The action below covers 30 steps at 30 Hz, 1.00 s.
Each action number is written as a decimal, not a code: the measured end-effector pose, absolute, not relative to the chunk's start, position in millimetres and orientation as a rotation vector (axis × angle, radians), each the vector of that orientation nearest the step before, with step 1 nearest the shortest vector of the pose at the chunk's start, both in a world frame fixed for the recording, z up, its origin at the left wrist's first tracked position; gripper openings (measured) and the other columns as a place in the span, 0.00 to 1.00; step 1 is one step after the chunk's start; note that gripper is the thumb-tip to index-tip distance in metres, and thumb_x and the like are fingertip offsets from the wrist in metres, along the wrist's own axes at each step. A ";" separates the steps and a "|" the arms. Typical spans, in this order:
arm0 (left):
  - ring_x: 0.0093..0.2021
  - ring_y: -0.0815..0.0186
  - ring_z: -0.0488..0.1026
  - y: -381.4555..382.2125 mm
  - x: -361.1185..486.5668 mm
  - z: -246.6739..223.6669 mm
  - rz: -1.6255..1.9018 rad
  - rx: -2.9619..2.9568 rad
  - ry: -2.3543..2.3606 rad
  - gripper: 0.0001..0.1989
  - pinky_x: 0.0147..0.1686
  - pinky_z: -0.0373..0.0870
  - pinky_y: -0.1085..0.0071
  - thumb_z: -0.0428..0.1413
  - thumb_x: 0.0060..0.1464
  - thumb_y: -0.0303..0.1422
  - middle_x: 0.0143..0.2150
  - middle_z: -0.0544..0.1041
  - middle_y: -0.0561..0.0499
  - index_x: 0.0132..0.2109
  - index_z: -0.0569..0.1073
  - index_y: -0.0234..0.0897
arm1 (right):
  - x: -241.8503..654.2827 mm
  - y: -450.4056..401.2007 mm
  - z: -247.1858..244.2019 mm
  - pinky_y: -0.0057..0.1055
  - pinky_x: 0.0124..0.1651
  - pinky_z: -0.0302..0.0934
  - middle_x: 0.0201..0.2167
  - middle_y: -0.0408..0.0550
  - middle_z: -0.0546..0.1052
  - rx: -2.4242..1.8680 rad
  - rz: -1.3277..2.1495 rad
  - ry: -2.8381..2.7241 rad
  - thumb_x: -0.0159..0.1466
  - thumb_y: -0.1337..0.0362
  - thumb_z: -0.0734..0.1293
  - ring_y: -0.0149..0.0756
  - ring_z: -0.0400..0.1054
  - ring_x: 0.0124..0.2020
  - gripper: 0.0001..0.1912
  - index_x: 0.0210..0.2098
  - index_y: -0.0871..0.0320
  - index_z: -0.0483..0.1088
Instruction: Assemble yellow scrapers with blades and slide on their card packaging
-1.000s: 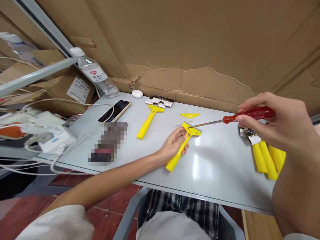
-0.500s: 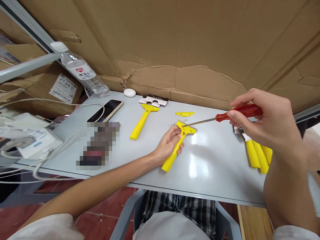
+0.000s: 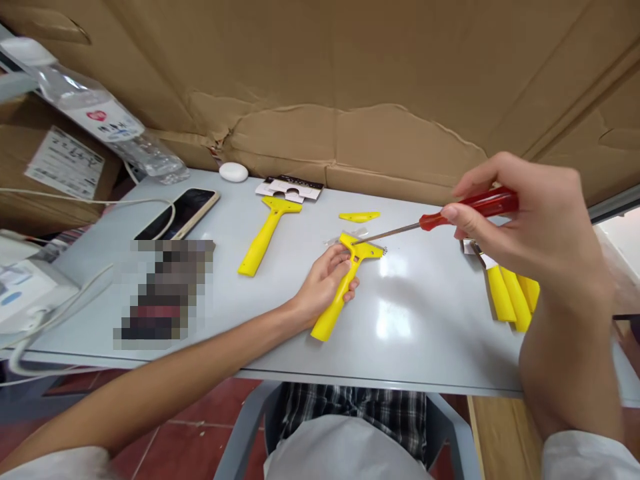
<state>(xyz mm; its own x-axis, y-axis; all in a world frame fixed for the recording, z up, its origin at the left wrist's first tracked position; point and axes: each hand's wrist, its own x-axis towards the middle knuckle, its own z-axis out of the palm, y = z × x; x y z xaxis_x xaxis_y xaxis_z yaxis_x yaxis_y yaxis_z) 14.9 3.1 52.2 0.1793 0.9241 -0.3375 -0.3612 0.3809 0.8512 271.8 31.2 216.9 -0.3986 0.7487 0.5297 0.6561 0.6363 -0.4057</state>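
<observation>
My left hand [image 3: 325, 283] is closed around the neck of a yellow scraper [image 3: 330, 310], its wide head tilted up off the table. In my right hand [image 3: 525, 213] is a screwdriver [image 3: 470, 208] with a red see-through handle. Its metal tip meets the left part of the scraper's head, near a hole. Just behind the head lies a loose yellow plate [image 3: 359, 217], with a small clear plastic piece [image 3: 345, 235] close by. A second yellow scraper [image 3: 265, 240] rests to the left, its head beside a black-and-white card [image 3: 290, 189].
Several yellow handles [image 3: 507, 293] lie at the right, partly behind my right wrist. On the left are a phone [image 3: 183, 212], a blurred-out object [image 3: 167, 293], a white oval case [image 3: 233, 172], a leaning plastic bottle [image 3: 100, 117] and white cables [image 3: 30, 333]. Cardboard [image 3: 390, 147] backs the table.
My view has shifted, so everything sits further left in the picture. The screwdriver's tip stays on the scraper's head, and both hands keep their hold.
</observation>
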 end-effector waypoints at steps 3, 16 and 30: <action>0.28 0.73 0.73 3.4 14.6 52.3 1.013 0.710 1.008 0.19 0.21 0.65 0.74 0.68 0.60 0.37 0.55 0.72 0.45 0.54 0.71 0.40 | 278.1 28.6 219.9 0.33 0.33 0.77 0.42 0.43 0.81 -1.078 0.244 -2.198 0.66 0.59 0.77 0.38 0.83 0.37 0.13 0.45 0.49 0.72; 0.28 0.72 0.74 2.2 13.9 48.5 1.025 0.756 1.016 0.18 0.20 0.66 0.73 0.66 0.61 0.37 0.55 0.72 0.45 0.53 0.69 0.39 | 281.5 22.2 225.6 0.37 0.37 0.80 0.46 0.45 0.81 -1.166 0.230 -2.206 0.67 0.62 0.76 0.41 0.84 0.40 0.14 0.49 0.47 0.72; 0.28 0.72 0.75 2.2 15.5 45.2 1.046 0.780 0.982 0.17 0.21 0.66 0.73 0.66 0.62 0.39 0.56 0.72 0.44 0.51 0.69 0.40 | 279.4 18.4 228.3 0.40 0.36 0.77 0.31 0.37 0.82 -1.232 0.068 -2.237 0.68 0.53 0.75 0.39 0.81 0.30 0.08 0.41 0.46 0.75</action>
<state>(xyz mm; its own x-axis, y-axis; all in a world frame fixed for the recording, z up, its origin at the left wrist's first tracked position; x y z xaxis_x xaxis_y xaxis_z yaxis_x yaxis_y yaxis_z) 15.5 2.2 45.2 0.1797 0.9444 -0.2752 -0.3343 0.3217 0.8858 279.4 18.4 228.3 -0.4066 0.7887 0.4612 0.7594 0.5724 -0.3094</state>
